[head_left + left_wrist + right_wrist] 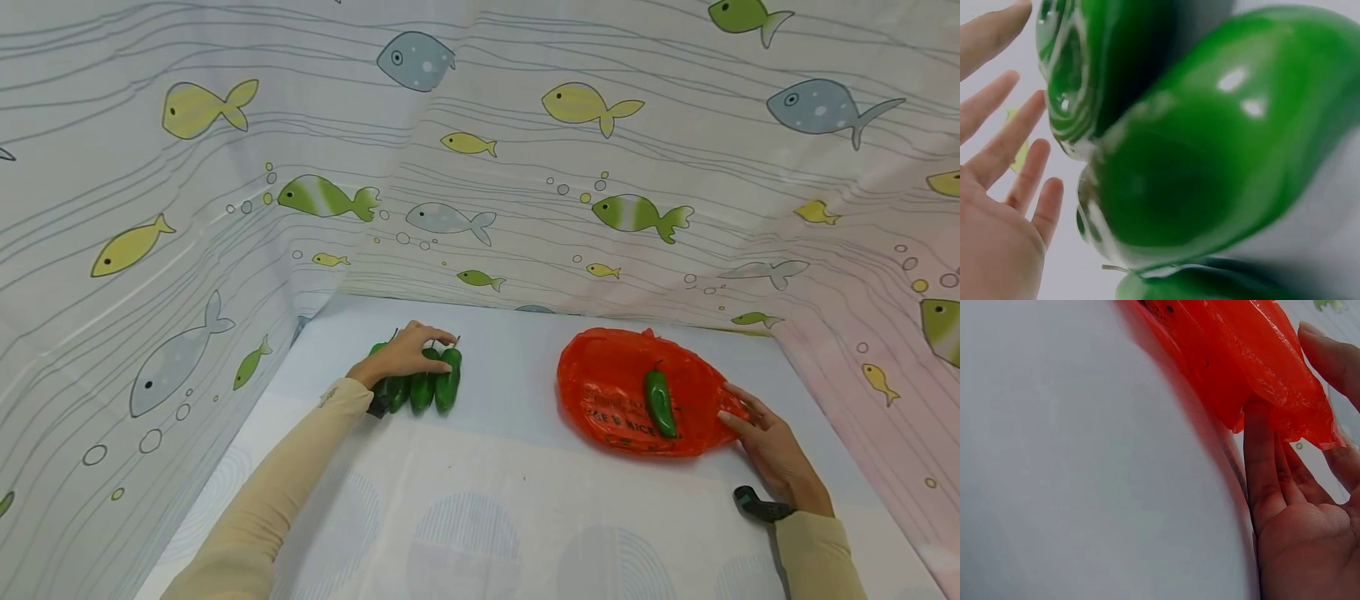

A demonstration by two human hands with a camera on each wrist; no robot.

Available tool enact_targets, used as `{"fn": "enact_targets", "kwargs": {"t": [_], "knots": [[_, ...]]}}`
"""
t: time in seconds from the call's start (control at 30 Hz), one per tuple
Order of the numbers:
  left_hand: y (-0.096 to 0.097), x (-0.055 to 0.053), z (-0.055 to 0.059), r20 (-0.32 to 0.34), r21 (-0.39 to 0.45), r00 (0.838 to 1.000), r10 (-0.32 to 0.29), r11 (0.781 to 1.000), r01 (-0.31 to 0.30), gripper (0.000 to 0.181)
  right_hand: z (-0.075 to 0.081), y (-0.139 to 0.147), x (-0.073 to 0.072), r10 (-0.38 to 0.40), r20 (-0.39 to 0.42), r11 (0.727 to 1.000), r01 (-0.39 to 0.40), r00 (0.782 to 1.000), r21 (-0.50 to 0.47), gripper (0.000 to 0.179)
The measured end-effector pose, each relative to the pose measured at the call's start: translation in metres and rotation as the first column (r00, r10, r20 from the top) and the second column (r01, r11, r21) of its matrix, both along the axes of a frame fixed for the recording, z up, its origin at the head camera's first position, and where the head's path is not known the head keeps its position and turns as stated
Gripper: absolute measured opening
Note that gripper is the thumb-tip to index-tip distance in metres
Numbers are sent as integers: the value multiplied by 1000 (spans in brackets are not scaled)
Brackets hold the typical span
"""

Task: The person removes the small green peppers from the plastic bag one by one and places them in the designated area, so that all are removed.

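Observation:
Several glossy green chili peppers lie side by side on the left of the table. Over their stem ends reaches my left hand, with the thumb near the rightmost pepper. In the left wrist view its fingers are straight and spread, apart from a large pepper close to the camera. To the right lies a red plastic bag with one green chili pepper on it. My right hand holds the bag's right end between thumb and fingers; some fingertips are hidden by the plastic.
A white table with pale round patterns stretches in front. Fish-printed curtains close off the back and both sides. A dark wrist device sits at the right wrist, and another shows beside the left wrist.

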State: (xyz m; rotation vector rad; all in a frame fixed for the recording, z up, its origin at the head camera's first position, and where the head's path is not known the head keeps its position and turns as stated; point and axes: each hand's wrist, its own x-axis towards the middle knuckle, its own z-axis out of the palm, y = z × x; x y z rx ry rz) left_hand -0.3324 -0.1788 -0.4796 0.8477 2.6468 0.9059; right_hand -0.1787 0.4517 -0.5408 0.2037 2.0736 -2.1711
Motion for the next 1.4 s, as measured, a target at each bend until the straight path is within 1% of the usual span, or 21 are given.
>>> {"fn": "enact_targets", "kwargs": {"t": [0.1, 0.17, 0.37, 0.5, 0.63, 0.77, 0.9, 1.1, 1.2, 1.4], "knots": [[5, -2, 4, -28, 30, 999, -19, 999, 20, 59, -1, 0, 0, -10, 17, 1000, 10, 1000, 19, 68], [10, -3, 7, -46, 58, 998, -35, 998, 37, 57, -1, 1, 0, -14, 10, 1000, 14, 1000, 23, 68], [26, -4, 15, -66, 130, 994, -84, 987, 92, 53, 0, 2, 1, 15, -34, 1000, -15, 999, -1, 68], [42, -5, 18, -72, 152, 989, -127, 979, 137, 51, 0, 0, 1, 15, -31, 1000, -15, 999, 4, 69], [58, -6, 18, -56, 164, 987, -150, 974, 157, 48, -1, -1, 1, 11, -21, 999, -10, 1000, 43, 70], [74, -8, 17, -48, 169, 984, -174, 969, 179, 47, -1, 0, 1, 31, -24, 993, -28, 999, 115, 73], [93, -9, 19, -50, 183, 978, -203, 961, 209, 47, 0, 2, -1, 50, -30, 983, -43, 998, 181, 74], [126, -7, 22, -66, 198, 972, -226, 952, 235, 45, 5, 1, -4, 72, -31, 969, -63, 997, 238, 75], [143, -6, 23, -61, 216, 968, -245, 943, 253, 44, 6, 0, -4, 65, -17, 970, -59, 998, 235, 77], [176, -3, 23, -33, 279, 956, -292, 916, 289, 45, 6, -2, -1, 49, 1, 975, -48, 999, 215, 79]]}}
